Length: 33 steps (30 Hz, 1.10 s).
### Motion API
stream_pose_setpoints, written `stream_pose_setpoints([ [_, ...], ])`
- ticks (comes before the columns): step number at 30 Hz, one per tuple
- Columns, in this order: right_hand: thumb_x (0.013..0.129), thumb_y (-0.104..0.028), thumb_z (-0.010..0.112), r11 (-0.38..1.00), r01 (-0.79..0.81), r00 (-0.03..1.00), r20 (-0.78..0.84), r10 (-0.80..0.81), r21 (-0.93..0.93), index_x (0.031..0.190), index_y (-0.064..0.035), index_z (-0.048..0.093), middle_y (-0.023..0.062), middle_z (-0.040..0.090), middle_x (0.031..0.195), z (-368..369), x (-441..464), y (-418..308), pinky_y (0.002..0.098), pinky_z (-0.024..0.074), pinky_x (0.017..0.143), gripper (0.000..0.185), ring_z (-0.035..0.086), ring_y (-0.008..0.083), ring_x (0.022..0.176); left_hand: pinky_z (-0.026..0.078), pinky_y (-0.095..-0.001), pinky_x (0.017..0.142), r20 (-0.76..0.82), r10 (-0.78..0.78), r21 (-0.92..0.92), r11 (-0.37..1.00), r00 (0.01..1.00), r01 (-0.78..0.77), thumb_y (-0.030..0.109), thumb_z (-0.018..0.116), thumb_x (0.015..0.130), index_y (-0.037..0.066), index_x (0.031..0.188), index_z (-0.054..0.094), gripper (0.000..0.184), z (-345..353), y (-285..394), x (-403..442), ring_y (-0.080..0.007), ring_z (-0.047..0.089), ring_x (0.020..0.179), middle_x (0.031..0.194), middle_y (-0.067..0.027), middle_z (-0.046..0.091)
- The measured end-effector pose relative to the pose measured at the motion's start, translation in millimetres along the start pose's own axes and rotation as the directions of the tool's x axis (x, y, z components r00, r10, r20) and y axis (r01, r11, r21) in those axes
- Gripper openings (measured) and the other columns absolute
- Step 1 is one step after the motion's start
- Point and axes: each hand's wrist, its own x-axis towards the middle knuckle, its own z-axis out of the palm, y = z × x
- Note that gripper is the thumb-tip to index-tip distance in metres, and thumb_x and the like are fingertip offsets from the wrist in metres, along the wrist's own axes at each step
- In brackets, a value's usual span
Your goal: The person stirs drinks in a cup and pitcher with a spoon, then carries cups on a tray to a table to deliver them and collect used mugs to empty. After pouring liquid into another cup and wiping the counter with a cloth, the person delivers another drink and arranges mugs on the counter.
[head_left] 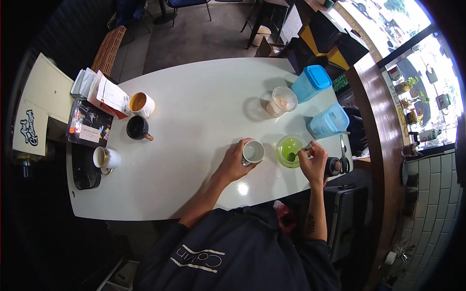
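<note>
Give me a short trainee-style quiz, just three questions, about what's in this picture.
1. What does the left hand hold? A. scissors B. cup C. blue container
2. True or false: the black mug is nearer the left hand than the right hand.
3. Fill in: the liquid in the clear bowl by the right hand is coloured ___.

Key: 1. B; 2. True; 3. green

The left hand [236, 164] gripped a pale round cup [253, 152]; at its three o'clock, the right hand [315, 162] held a dark spoon [291, 156] in bright-green liquid [291, 144].
</note>
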Motion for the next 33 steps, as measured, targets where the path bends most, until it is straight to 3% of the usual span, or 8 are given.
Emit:
stream_pose_setpoints([
  [2,0.068,-0.011,0.067,0.998,0.056,0.995,0.090,-0.052,-0.043,0.065,0.0033,0.046,0.0135,0.048,0.061,-3,7,-19,0.0376,0.0374,0.053,0.026,0.047,0.0271,0.052,0.049,-0.0432,0.089,-0.005,0.006,0.008,1.000,1.000,-0.006,0.018,0.085,0.073,0.007,0.125,0.047,0.066,-2,2,-1,-0.0365,0.060,0.105,0.116,-0.0163,0.060],
  [6,0.068,-0.012,0.068,0.990,0.137,0.973,0.194,-0.128,-0.033,0.064,0.0028,0.046,0.0132,0.048,0.061,1,19,-39,0.0387,0.0379,0.053,0.027,0.048,0.0277,0.053,0.048,-0.0432,0.090,0.003,0.053,0.039,0.998,0.999,-0.053,0.017,0.084,0.073,0.007,0.126,0.046,0.066,-2,-5,-6,-0.0367,0.058,0.109,0.119,-0.0162,0.059],
  [8,0.068,-0.005,0.066,0.970,0.242,0.951,0.206,-0.231,-0.027,0.063,0.0022,0.040,0.0094,0.043,0.059,4,24,-46,0.0325,0.0358,0.051,0.027,0.042,0.0198,0.051,0.046,-0.0437,0.095,0.026,0.030,0.041,0.999,0.999,-0.031,0.018,0.083,0.074,0.009,0.129,0.044,0.068,-3,-6,-7,-0.0356,0.056,0.113,0.121,-0.0152,0.057],
  [11,0.067,-0.005,0.066,0.958,0.281,0.935,0.243,-0.259,-0.062,0.063,0.0023,0.042,0.0097,0.044,0.059,3,31,-54,0.0332,0.0366,0.052,0.025,0.042,0.0208,0.051,0.043,-0.0439,0.099,0.058,0.000,0.052,0.999,0.998,-0.003,0.020,0.081,0.075,0.010,0.133,0.041,0.071,-5,-4,-8,-0.0343,0.053,0.118,0.125,-0.0140,0.056],
  [15,0.066,-0.005,0.066,0.949,0.298,0.928,0.264,-0.264,-0.099,0.064,0.0027,0.044,0.0099,0.045,0.059,-3,38,-65,0.0335,0.0372,0.052,0.024,0.044,0.0218,0.051,0.046,-0.0443,0.095,0.015,0.025,0.065,0.998,1.000,-0.026,0.023,0.082,0.076,0.008,0.127,0.045,0.065,-5,-3,-6,-0.0372,0.055,0.114,0.123,-0.0157,0.057],
  [17,0.066,-0.016,0.071,0.951,0.263,0.924,0.325,-0.200,-0.161,0.066,0.0007,0.053,0.0115,0.053,0.066,-7,42,-69,0.0398,0.0413,0.057,0.024,0.054,0.0296,0.059,0.046,-0.0443,0.095,0.016,0.017,0.060,0.998,1.000,-0.018,0.023,0.082,0.077,0.008,0.128,0.044,0.065,-6,-2,-5,-0.0374,0.055,0.113,0.123,-0.0159,0.056],
  [33,0.066,-0.018,0.070,0.912,0.354,0.869,0.434,-0.238,-0.208,0.070,-0.0010,0.060,0.0109,0.057,0.067,-6,51,-88,0.0406,0.0428,0.057,0.020,0.056,0.0300,0.057,0.045,-0.0439,0.095,0.002,0.032,0.061,0.998,0.999,-0.032,0.027,0.081,0.078,0.007,0.130,0.042,0.068,-9,-1,-4,-0.0350,0.056,0.113,0.120,-0.0142,0.059],
])
